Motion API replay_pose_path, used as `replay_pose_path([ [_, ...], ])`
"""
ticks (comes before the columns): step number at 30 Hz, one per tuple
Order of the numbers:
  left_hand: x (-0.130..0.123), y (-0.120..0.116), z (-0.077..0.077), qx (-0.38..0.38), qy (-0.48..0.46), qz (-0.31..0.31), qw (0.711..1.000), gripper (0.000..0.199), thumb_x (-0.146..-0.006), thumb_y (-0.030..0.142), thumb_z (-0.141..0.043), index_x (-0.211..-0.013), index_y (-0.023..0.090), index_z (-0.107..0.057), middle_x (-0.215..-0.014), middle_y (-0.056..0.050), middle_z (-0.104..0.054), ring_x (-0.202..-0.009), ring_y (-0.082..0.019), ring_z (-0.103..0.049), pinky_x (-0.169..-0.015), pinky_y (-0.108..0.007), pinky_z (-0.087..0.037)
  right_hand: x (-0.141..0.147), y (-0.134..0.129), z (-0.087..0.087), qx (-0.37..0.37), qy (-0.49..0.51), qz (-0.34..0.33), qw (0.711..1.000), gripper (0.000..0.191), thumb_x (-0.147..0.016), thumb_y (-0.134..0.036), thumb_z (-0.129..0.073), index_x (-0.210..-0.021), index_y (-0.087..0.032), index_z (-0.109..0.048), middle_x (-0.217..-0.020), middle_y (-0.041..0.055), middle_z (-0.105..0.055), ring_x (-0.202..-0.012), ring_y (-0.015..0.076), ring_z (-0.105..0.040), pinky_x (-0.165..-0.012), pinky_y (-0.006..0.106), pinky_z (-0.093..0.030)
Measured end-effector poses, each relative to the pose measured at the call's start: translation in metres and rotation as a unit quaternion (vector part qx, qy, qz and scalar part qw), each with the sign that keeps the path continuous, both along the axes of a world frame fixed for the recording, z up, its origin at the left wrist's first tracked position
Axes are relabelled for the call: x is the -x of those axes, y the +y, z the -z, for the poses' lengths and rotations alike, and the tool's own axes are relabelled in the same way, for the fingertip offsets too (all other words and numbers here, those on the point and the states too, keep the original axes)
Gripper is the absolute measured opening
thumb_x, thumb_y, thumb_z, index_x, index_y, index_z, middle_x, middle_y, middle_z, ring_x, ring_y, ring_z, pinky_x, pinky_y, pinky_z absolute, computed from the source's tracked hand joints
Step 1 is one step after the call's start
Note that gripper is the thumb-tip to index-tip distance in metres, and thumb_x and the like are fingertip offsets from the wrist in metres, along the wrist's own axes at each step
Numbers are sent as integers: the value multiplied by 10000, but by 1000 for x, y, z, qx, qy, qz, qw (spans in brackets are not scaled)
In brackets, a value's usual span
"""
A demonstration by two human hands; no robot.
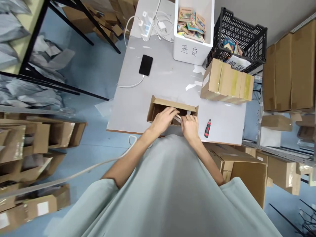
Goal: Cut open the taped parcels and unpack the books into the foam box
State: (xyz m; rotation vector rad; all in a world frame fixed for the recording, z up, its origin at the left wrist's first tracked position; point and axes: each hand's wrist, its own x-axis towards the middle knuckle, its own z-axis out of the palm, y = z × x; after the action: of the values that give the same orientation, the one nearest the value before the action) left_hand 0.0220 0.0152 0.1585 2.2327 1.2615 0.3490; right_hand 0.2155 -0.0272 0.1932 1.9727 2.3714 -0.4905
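An open cardboard box [174, 104] lies at the table's front edge. My left hand [165, 119] reaches over its opening from the left, fingers bent around a small pale item [178, 117]. From the right, my right hand [189, 125] is closed at the other end of the same item, above the box's near side. What the item is cannot be made out. A red and black utility knife [207, 128] rests on the table to the right of the box.
On the grey table [170, 77] are a black phone [145, 65] with a cable, a power strip [146, 28], a white foam bin [191, 51] of small books, a black crate [251, 36] and taped cartons [225, 81]. A large open carton [249, 174] stands below right.
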Motion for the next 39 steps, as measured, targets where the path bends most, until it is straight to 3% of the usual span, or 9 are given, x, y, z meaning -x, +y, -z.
replay_pose_path([
  [4, 14, -2, 7, 15, -11, -105, 994, 564, -1059, 44, -459, -1581, 145, -648, -1577, -205, -654, -1432, -361, -658, -1189, -486, -587, -14, -2, -4, -20, 52, 75, 996, 392, -1210, -252, -458, -1248, -181, -842, -1178, 159, -827, -1127, 315, -741, -1100, 440, -503],
  [8, 22, -3, 9, 44, 15, -98, 994, 490, -1048, 43, -503, -1463, 185, -721, -1423, -195, -711, -1350, -385, -689, -1110, -499, -634, -35, -14, -8, -78, 188, 192, 960, 352, -1153, -417, -564, -1145, -205, -845, -1084, 124, -840, -1018, 294, -756, -1057, 444, -558],
  [14, 29, -1, -5, 84, -115, -110, 984, 546, -906, 191, -884, -1437, 208, -759, -1467, -171, -780, -1390, -413, -717, -1229, -551, -581, -37, -37, -20, -134, 463, 405, 777, 498, -895, -652, -840, -1088, -194, -802, -1044, 91, -847, -952, 254, -760, -958, 415, -632],
  [16, 26, 0, -14, 172, -240, -127, 947, 561, -880, 346, -951, -1408, 234, -797, -1408, -138, -837, -1315, -380, -779, -1184, -523, -617, -25, -41, -22, -140, 520, 440, 719, 521, -832, -651, -904, -1062, -199, -786, -1019, 78, -836, -926, 233, -750, -930, 391, -633],
  [18, 20, -1, -25, 272, -367, -135, 879, 623, -838, 585, -980, -1331, 228, -842, -1323, -138, -875, -1229, -355, -827, -1112, -490, -660, -8, -43, -21, -145, 567, 451, 674, 538, -782, -647, -944, -1036, -205, -774, -1024, 77, -834, -919, 223, -748, -912, 377, -632],
  [21, 7, -3, -38, 341, -482, -167, 789, 772, -717, 805, -992, -1162, 184, -881, -1223, -166, -894, -1187, -365, -840, -1076, -486, -680, 23, -47, -16, -145, 610, 452, 635, 544, -771, -644, -965, -1034, -208, -770, -1048, 87, -843, -925, 223, -761, -899, 371, -637],
  [26, 8, -5, -45, 344, -521, -224, 748, 735, -663, 783, -1033, -1023, 164, -867, -1099, -147, -896, -1107, -369, -843, -996, -481, -707, 59, -62, -14, -84, 613, 401, 676, 525, -844, -640, -938, -1087, -207, -764, -1013, 77, -851, -875, 229, -791, -925, 395, -664],
  [31, 29, -5, -49, 326, -498, -206, 777, 684, -674, 742, -1044, -1001, 166, -874, -1069, -142, -890, -1058, -357, -834, -950, -454, -710, 52, -63, -19, -137, 562, 421, 699, 605, -897, -680, -888, -1252, -211, -744, -966, 56, -864, -777, 219, -791, -882, 398, -671],
  [39, 22, -9, -73, 240, -488, -243, 803, 601, -694, 719, -1026, -884, 185, -826, -914, -81, -840, -842, -243, -766, -762, -339, -666, 32, -41, -15, -75, 565, 373, 732, 579, -885, -800, -832, -954, -231, -752, -822, 30, -781, -708, 213, -724, -705, 337, -621],
])
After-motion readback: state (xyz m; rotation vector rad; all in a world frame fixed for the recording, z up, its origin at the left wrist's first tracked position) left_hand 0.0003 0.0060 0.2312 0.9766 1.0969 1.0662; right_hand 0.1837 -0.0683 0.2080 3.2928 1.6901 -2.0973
